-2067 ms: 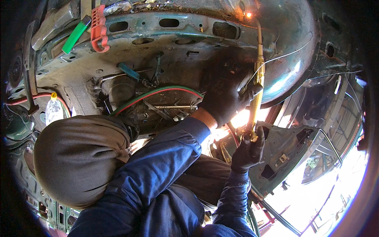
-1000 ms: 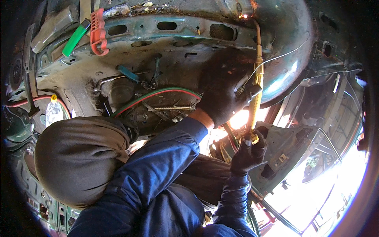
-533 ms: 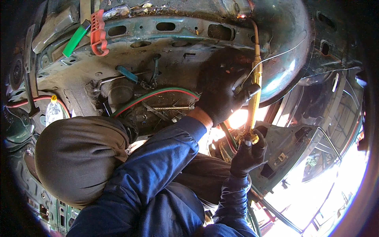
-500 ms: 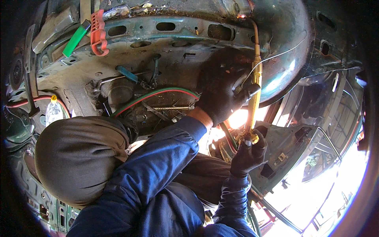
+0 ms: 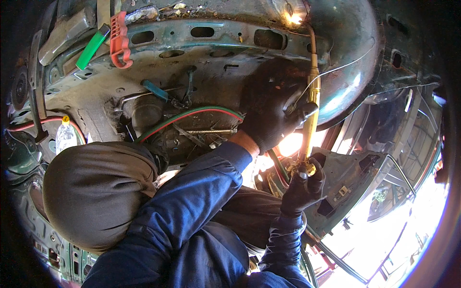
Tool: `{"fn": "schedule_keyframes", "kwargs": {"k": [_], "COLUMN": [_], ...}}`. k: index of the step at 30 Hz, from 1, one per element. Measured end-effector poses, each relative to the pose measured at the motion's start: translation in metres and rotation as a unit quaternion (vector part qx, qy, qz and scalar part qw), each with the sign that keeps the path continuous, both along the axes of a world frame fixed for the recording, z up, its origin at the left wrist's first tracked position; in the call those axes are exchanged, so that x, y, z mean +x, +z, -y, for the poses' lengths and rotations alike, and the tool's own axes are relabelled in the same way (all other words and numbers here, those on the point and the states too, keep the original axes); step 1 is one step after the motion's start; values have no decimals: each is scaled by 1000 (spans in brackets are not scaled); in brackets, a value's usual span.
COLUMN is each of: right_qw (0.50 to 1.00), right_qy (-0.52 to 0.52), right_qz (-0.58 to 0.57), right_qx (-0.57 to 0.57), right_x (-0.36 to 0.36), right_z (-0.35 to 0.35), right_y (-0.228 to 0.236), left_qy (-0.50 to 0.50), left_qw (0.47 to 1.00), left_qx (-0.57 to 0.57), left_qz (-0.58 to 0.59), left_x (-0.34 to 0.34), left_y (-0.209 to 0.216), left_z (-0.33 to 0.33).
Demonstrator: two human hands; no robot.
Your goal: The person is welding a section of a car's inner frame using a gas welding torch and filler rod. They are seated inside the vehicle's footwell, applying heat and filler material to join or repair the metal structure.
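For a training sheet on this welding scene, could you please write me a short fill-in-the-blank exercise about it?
1. Both hands, the left hand and the right hand, wear black ____.
2. The torch they hold has a ____-coloured body.
3. A bright ____ glows at the torch tip.
4. Beside the green hose runs a ____ one.

Missing words: gloves; brass; flame; red

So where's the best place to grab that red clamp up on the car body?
Judging by its pose, take the red clamp by its straight upper handle, coming from the right; the green-handled tool lies close on its left, and the hooked lower end sits against the metal panel.
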State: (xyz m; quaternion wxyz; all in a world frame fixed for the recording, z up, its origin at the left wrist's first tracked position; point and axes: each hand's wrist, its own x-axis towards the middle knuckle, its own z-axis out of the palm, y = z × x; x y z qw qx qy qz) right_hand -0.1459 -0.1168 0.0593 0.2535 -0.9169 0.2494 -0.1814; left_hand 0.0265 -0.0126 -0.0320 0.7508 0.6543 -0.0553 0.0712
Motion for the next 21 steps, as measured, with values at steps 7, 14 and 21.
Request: {"fn": "schedule_keyframes", "kwargs": {"k": [7, 14, 21], "right_qw": [1000, 1000, 1000], "right_qy": [15, 17, 14], "right_qz": [-7, 1, 9], "right_qx": [-18, -9, -1], "right_x": [-4, -4, 1], "right_z": [5, 5, -1], "right_y": [-1, -2, -2], "left_qy": [17, 16, -23], "left_qw": [1000, 1000, 999], "left_qx": [19, 6, 22], "left_qz": [11, 13, -20], "left_x": [4, 3, -2], "left_y": [2, 0, -3], "left_z": [-5, -4, -1]}}
